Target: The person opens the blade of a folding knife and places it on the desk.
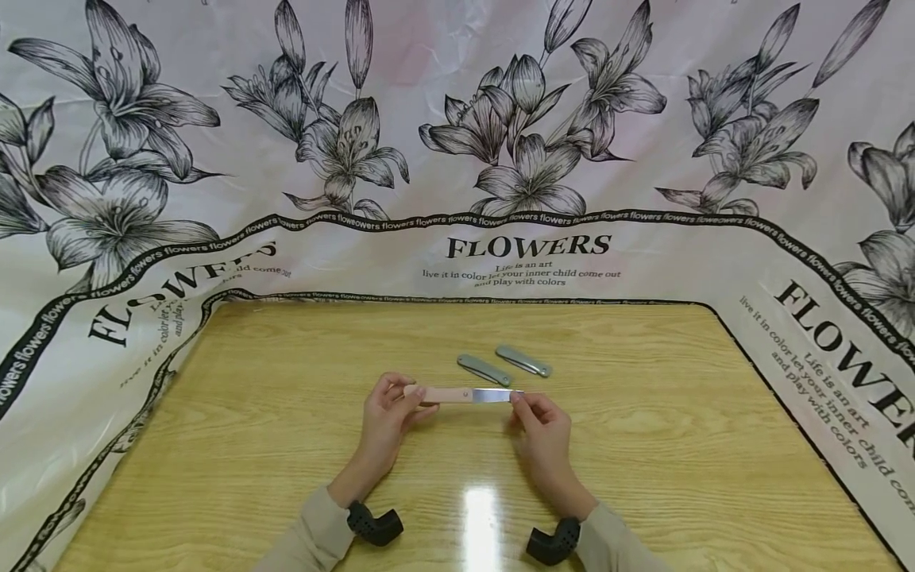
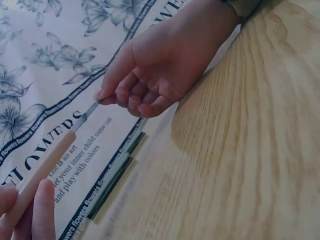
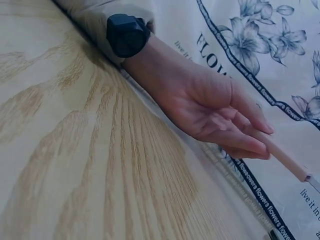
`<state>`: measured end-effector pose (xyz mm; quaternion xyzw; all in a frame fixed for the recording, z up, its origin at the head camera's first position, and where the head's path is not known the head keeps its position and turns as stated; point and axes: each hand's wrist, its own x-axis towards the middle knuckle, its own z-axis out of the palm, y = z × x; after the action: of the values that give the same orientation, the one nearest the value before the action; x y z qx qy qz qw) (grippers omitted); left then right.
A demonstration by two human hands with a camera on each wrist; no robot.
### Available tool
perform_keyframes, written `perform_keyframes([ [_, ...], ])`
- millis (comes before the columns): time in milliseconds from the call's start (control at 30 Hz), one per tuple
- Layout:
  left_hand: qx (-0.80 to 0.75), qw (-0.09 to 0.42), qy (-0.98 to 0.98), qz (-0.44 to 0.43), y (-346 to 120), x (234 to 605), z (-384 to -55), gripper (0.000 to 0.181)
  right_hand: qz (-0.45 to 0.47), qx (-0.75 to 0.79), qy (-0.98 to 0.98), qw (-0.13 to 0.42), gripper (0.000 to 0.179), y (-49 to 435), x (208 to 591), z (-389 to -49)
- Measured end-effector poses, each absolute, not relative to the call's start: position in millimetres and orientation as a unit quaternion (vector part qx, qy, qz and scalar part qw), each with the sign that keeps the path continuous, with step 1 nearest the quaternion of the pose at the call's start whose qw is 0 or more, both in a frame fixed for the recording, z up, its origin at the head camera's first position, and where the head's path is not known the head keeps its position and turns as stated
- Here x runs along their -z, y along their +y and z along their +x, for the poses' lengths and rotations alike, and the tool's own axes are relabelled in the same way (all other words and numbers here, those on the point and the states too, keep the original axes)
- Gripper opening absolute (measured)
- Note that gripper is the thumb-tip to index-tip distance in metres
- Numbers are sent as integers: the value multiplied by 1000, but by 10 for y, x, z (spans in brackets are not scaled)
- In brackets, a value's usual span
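Observation:
A pocket knife with a pale pink handle (image 1: 446, 395) and a bright steel blade (image 1: 492, 396) is held level above the table, blade unfolded and pointing right. My left hand (image 1: 386, 421) grips the rear of the handle between thumb and fingers. At the other end, my right hand (image 1: 545, 437) pinches the blade near its tip; the tip itself is covered by the fingers. Just beyond the hands, one grey-green folded pocket knife (image 1: 483, 370) lies on the table. Another grey-green folded pocket knife (image 1: 524, 360) lies to its right, slightly farther back. Neither is touched.
The wood-grain table (image 1: 286, 349) extends around both hands. A white flower-printed cloth (image 1: 400, 262) rises along its back and sides. Each wrist carries a black device, one on the left (image 1: 375, 524) and one on the right (image 1: 554, 542).

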<state>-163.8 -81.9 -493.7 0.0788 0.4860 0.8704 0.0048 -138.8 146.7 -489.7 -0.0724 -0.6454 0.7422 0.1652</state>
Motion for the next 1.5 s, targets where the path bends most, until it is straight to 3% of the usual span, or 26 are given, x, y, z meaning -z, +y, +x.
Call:
perform_keyframes([
  [200, -855, 14, 508, 108, -902, 4961, -1612, 38, -56, -750, -643, 143, 28, 1538, 4914, -1352],
  [333, -853, 30, 509, 112, -946, 4943, -1593, 29, -54, -757, -637, 139, 25, 1560, 4905, -1333],
  [900, -842, 76, 520, 119, -1041, 4949, -1535, 21, -75, -759, -636, 118, 21, 1599, 4861, -1208],
  [1100, -781, 43, 611, 119, -1048, 4965, -1535, 25, -86, -739, -666, 45, 19, 1670, 4829, -1212],
  [1500, -593, -39, 789, 158, -1131, 5012, -1537, 11, -61, -666, -740, -74, 21, 1778, 4763, -1257],
])
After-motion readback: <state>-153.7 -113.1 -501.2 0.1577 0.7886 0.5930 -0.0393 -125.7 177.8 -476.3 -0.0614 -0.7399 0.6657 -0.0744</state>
